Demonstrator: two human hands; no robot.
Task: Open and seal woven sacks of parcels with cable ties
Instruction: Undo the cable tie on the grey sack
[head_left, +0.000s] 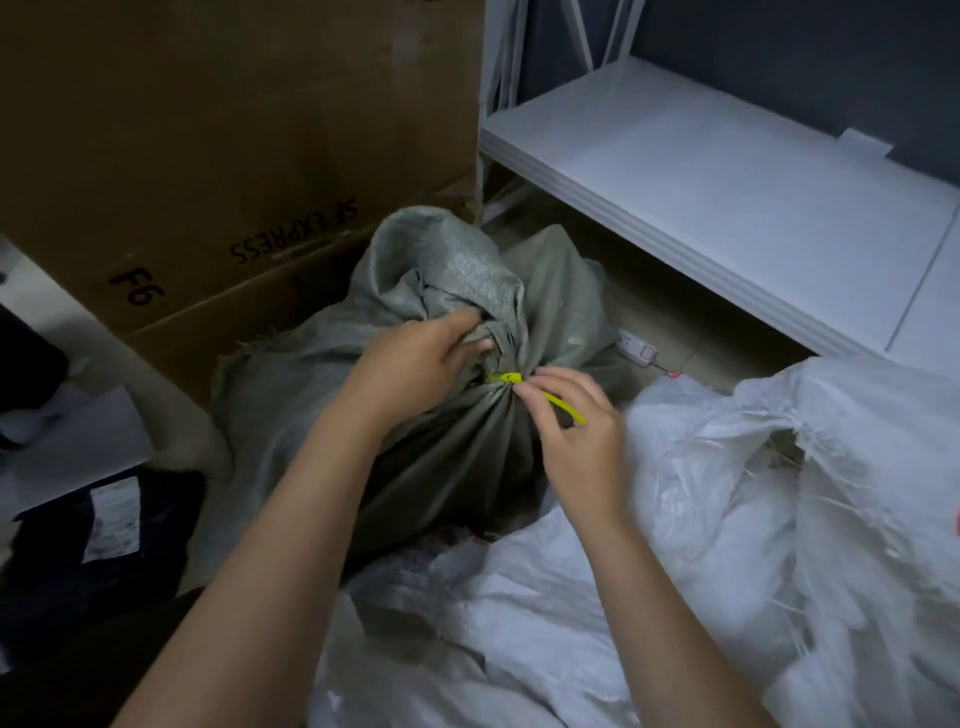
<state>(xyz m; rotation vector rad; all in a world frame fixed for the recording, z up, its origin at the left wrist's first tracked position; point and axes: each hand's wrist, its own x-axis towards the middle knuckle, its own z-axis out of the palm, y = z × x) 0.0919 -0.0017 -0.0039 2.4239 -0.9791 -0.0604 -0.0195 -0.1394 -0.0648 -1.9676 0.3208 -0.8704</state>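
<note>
Two hands at the tied neck of a grey-green woven sack

The left hand curls its fingers round the bunched neck of the sack, gripping the cloth just above the yellow cable tie. The right hand pinches the tie's tail between thumb and fingertips, beside the neck. White sacks lie just under the right hand's wrist.

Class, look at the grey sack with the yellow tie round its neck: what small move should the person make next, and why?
Probably pull the tail of the yellow cable tie further through its head. The right hand already pinches the tail, the left hand grips the bunched neck of the grey woven sack, and a stretch of tail sticks out, so the loop may tighten more.
</note>
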